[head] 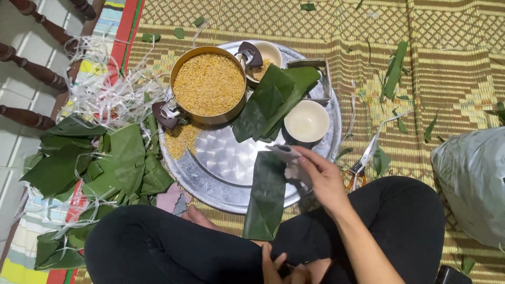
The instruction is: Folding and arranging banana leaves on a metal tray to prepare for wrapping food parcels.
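Note:
A long green leaf strip lies from the round metal tray down onto my lap. My right hand hovers over its upper end, pinching a small grey cloth-like piece against the leaf. My left hand rests on my lap just below the leaf's lower end, partly cut off by the frame edge; what it grips is unclear. On the tray stand a metal pot of yellow split beans, an empty white bowl and folded green leaves.
A pile of green leaves and white plastic strings lie left of the tray. Scissors rest on the woven mat to the right, with a grey bag beyond. Wooden furniture legs stand top left.

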